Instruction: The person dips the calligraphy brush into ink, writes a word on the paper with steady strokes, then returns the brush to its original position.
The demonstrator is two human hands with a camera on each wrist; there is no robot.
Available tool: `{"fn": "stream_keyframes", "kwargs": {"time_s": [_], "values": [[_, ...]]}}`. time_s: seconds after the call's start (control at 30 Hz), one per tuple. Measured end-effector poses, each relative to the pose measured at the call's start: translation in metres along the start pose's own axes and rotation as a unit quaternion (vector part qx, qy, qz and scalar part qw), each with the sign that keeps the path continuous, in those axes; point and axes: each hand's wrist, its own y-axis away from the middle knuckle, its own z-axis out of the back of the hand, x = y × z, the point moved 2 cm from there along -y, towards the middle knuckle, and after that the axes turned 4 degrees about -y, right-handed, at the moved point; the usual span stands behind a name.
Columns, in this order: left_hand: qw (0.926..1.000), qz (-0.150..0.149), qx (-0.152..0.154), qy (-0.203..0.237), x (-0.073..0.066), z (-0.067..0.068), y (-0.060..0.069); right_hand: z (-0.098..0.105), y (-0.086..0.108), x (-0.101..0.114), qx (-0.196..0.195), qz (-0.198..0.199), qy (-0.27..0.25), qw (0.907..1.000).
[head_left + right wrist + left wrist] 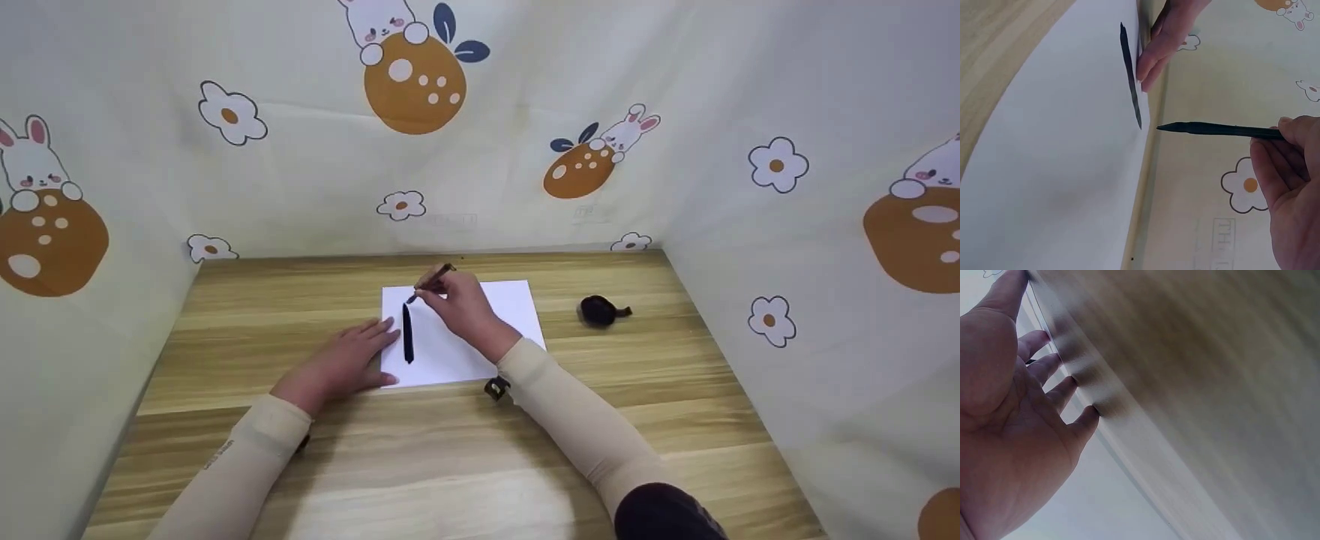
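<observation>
A white sheet of paper lies on the wooden table, with a thick black stroke running down its left part. The right hand pinches a dark brush between thumb and fingers. In the right wrist view the brush's pointed tip stands a little apart from the stroke's tapered end. At the sheet's left edge the left hand rests with fingers spread, its fingertips on the paper's border. The left wrist view shows the palm and fingers of that hand, holding nothing.
A small black dish with a short handle stands on the table right of the paper. Patterned cloth walls with rabbits and flowers rise behind and at both sides. A dark wrist device is at the right sleeve.
</observation>
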Motion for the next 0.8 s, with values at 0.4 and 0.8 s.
{"fn": "stream_keyframes", "kwargs": {"time_s": [0.4,0.8], "values": [[0.9999,0.01,0.008,-0.009,-0.001,0.0,0.0,-0.008,-0.003,-0.008,-0.001,-0.017,-0.001,0.9999],[0.9998,0.012,0.015,-0.009,-0.002,0.0,0.0,-0.011,-0.001,-0.016,0.008,-0.029,0.001,0.9995]]}}
